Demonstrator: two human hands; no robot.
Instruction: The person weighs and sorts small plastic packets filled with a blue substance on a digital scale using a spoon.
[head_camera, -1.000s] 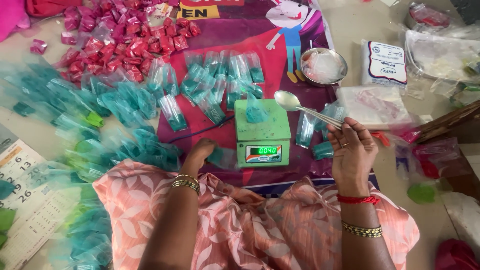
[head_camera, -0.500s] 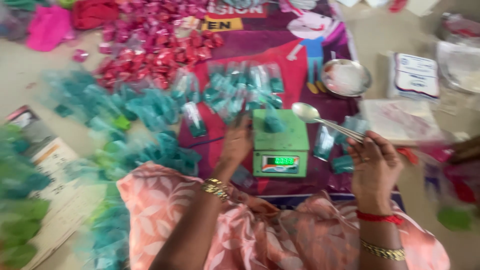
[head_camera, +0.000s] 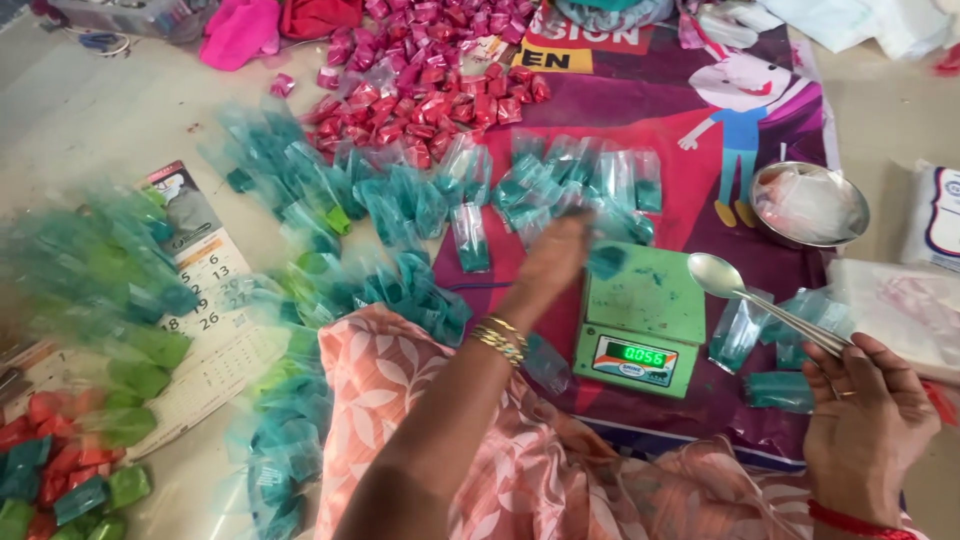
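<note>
My left hand (head_camera: 556, 258) reaches forward past the left side of a small green digital scale (head_camera: 642, 318), over a row of teal powder packets (head_camera: 560, 180). The hand is blurred, so what its fingers hold cannot be made out. A teal packet (head_camera: 606, 261) lies at the scale's far left corner, beside the fingertips. My right hand (head_camera: 868, 412) rests to the right of the scale and grips a steel spoon (head_camera: 722, 277) by its handle, with the empty bowl of the spoon hovering over the scale's right edge.
A steel bowl (head_camera: 808, 205) with a plastic bag stands beyond the spoon. Red packets (head_camera: 420, 90) are heaped at the back, teal and green packets (head_camera: 130, 300) spread on the left over a calendar (head_camera: 205, 280). A purple printed sheet (head_camera: 700, 110) lies under the scale.
My left hand has moved from the near left side of the scale forward toward the row of teal packets. The view has shifted left and closer. The right hand keeps the spoon.
</note>
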